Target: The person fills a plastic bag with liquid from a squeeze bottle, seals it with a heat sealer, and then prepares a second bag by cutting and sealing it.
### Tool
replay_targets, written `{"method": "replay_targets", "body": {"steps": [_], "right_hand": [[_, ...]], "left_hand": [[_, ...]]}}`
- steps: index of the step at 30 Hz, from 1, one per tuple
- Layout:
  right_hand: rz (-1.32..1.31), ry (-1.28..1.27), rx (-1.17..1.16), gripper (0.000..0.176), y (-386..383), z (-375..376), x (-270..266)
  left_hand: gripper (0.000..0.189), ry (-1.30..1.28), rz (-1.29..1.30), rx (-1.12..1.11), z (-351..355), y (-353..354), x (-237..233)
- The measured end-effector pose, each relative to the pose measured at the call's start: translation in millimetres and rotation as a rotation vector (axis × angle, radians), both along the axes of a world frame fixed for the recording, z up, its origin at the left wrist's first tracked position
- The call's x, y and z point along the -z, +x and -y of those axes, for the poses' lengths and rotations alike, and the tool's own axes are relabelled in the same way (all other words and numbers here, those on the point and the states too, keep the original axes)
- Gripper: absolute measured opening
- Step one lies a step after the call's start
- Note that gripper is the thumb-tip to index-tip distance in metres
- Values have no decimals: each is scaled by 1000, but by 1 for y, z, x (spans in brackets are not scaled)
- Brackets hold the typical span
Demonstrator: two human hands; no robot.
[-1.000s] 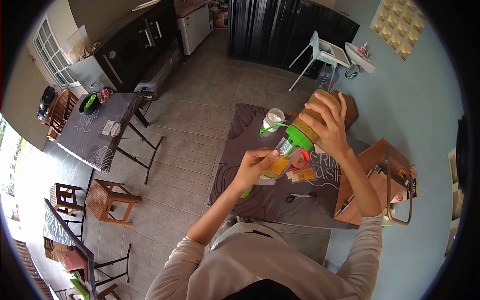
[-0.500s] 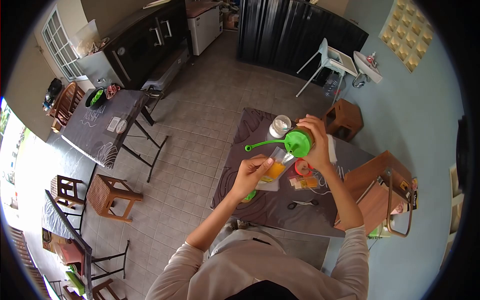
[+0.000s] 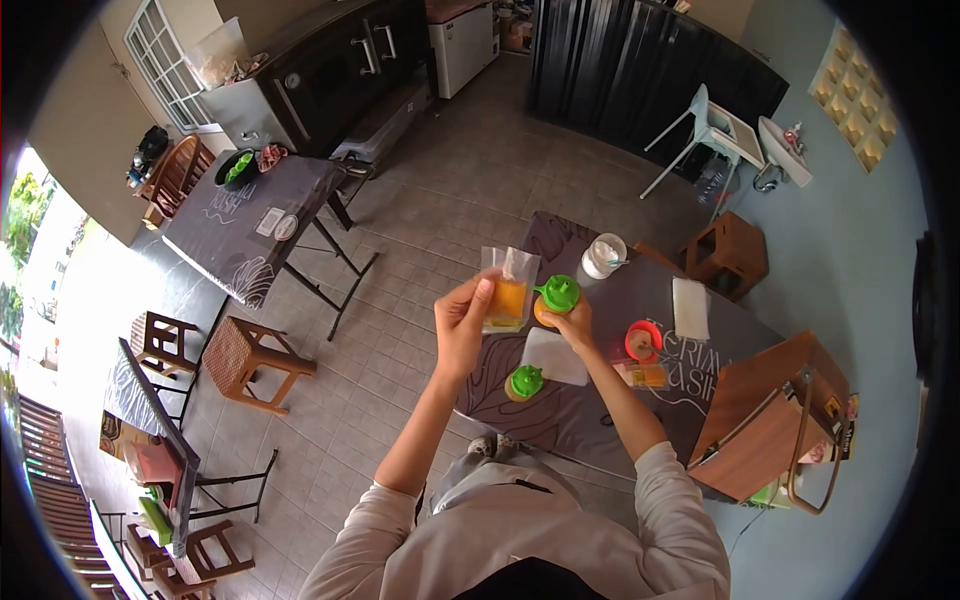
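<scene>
My left hand point(image 3: 462, 328) pinches a small clear plastic bag point(image 3: 510, 292) near its side edge. Orange-yellow liquid fills its lower part, and the upper part is clear and flat. Just right of the bag, my right hand point(image 3: 573, 324) is wrapped round a squeeze bottle point(image 3: 560, 293) with a green spouted cap and orange contents. It stands roughly upright, low over the table. Below it lies a white flat sheet or stack point(image 3: 562, 368). A second green-capped squeeze bottle point(image 3: 525, 381) stands nearer my body.
On the dark table point(image 3: 560, 420) are a white-filled tub point(image 3: 604, 257), a red-rimmed container point(image 3: 643, 341), orange packets point(image 3: 648, 375) and a white folded cloth or pack point(image 3: 690, 309). A wooden chair-like piece point(image 3: 750, 420) stands at the right edge. Stools point(image 3: 255, 360) and another table point(image 3: 250, 215) are leftward.
The squeeze bottle, earlier tipped over the bag, is now lowered and upright. The bag has been lifted away, held upright. My view has shifted left.
</scene>
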State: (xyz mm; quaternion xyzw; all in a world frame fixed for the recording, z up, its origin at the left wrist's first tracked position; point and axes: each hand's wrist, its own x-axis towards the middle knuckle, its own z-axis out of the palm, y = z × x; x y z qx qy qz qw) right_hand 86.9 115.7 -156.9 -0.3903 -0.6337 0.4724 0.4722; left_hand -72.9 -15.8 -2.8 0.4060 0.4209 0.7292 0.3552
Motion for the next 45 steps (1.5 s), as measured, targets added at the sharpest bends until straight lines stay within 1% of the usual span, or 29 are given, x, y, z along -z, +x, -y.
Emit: {"method": "replay_targets", "body": {"steps": [2,4,7,10,12,13,16,17,18,22,23,24,25,26,27,29,30,32,33,34,36,37,39,40,41,43,45], "right_hand": [[89,40,-2,49,-5,-1,16],[85,35,-9,50,-10,-2,34],[147,4,-41,51,-18,-9,60],[141,47,-7,52,-20,-13,84],[205,75,8,54,-19,-16,94],[167,-26,22,55,-20,-17,103],[164,-3,-22,57,-12,-18,114],[180,-56,-12,60,-9,-18,114],[180,-57,-17,60,-8,-18,114],[232,-65,-39,69,-2,-29,131],[254,-68,-42,72,0,-28,128],[255,-72,-33,72,2,-25,125],[343,55,124,75,4,-22,122],[428,183,280,78,2,-17,109],[428,184,286,78,1,-10,88],[183,128,321,74,2,9,23],[186,127,323,74,5,19,-13],[-170,32,-181,52,11,45,-94],[-103,233,-170,36,10,60,-132],[-99,233,-159,36,9,65,-146],[58,417,-121,25,6,70,-160],[80,491,-25,20,3,69,-160],[74,524,16,19,4,69,-165],[65,553,47,18,5,70,-168],[67,555,50,18,4,70,-172],[-24,540,81,15,4,72,-180],[-24,545,90,14,4,73,-187]], "left_hand": [[31,9,-12,-29,2,-2,-6],[31,-7,50,-23,3,-3,-8],[31,-16,8,-80,1,-4,2],[31,-30,71,-75,1,1,-2],[31,-36,77,-82,-1,0,2],[32,-48,86,-78,-1,-1,4],[32,-61,50,-73,-2,0,5],[32,-76,57,-69,-2,2,2],[32,-76,57,-73,-2,4,-1],[32,-67,59,-68,-7,10,-3],[32,-71,65,-66,-8,12,-2],[32,-74,66,-56,-9,13,-2],[32,-73,62,-55,-10,14,-2],[32,-72,56,-55,-11,14,-2],[32,-69,55,-49,-12,15,-3],[32,-56,61,-84,-14,18,-4],[32,-58,64,-82,-15,19,-3],[31,-35,19,-62,-16,21,-2],[31,-36,22,-52,-17,24,-3],[31,-23,19,-59,-17,28,-6],[30,-8,17,-55,-17,36,-12],[30,11,12,-47,-17,39,-15],[30,34,8,-36,-16,41,-17],[30,36,11,7,-15,41,-17],[29,37,13,48,-15,41,-17],[29,45,16,72,-13,42,-18],[29,55,17,96,-12,43,-18]]}}
